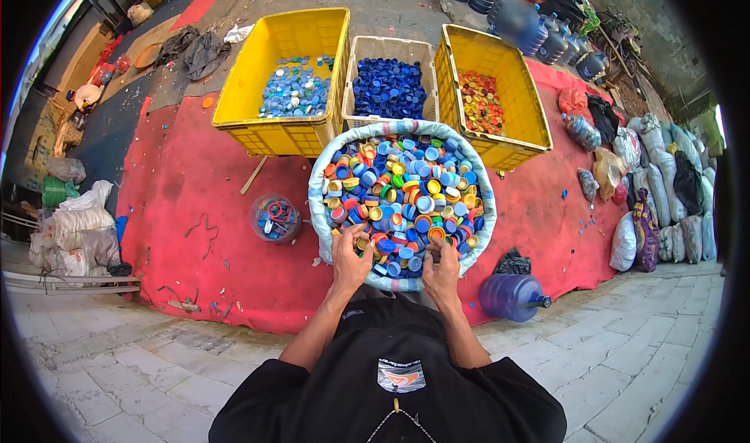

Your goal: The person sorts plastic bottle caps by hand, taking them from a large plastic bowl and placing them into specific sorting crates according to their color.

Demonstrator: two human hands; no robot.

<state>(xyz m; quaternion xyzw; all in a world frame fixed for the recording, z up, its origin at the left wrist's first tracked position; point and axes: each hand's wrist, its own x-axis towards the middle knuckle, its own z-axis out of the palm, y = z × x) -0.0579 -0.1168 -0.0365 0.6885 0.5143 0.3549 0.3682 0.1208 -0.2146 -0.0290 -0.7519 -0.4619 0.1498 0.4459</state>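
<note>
A round sack with a pale, blue-striped rolled rim (318, 201) stands in front of me, full of mixed bottle caps (424, 204) in blue, yellow, orange, red and green. At its near left edge is my left hand (351, 257), fingers curled, with a yellowish bottle cap (362, 244) at the fingertips. My right hand (442, 269) is over the near right part of the heap. Its fingers are bent together among the caps, and what they pinch is partly hidden.
Behind the sack stand a yellow crate (246, 107) of light blue and white caps, a whitish crate (349, 76) of dark blue caps, and another yellow crate (512, 141) of red and yellow caps. A clear tub (276, 219) sits left; a water jug (509, 297) lies right.
</note>
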